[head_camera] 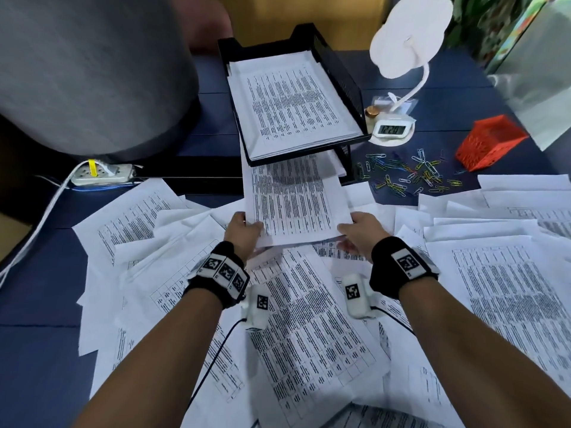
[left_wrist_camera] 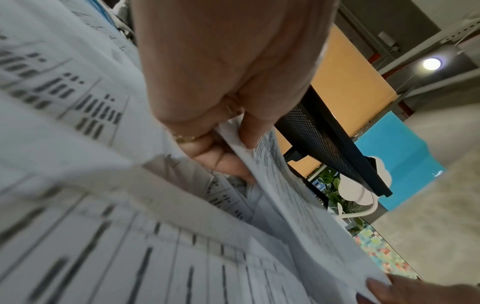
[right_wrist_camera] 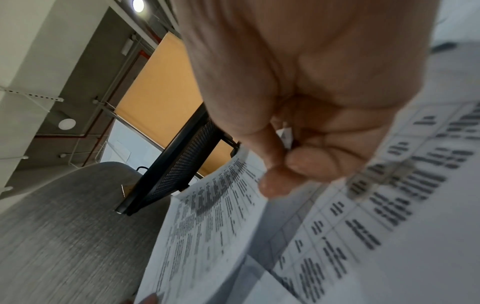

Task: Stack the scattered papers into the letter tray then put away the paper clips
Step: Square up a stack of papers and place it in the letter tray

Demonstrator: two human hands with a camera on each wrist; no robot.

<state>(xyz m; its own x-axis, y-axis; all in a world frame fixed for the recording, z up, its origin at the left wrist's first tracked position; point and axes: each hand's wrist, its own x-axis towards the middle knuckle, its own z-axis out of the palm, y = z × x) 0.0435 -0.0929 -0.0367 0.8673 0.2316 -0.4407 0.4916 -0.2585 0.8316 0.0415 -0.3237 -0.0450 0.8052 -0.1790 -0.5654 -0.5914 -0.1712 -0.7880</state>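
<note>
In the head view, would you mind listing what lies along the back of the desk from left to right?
Power strip → black letter tray → digital clock → scattered paper clips → red mesh basket lying tipped on its side.

The head view is evenly and fairly brightly lit from overhead, though the dark blue tabletop stays dim. The black mesh letter tray throws a soft shadow on the printed white sheets sliding under it. Straight edges bow toward the corners, and the grey rounded chair back at far left is streaked with blur. Print on the near scattered white papers is smeared. In both wrist views a round ceiling lamp glares white, the hands fill the near field soft and out of focus, and printed lines smear into dashes toward the frame edges.
</note>
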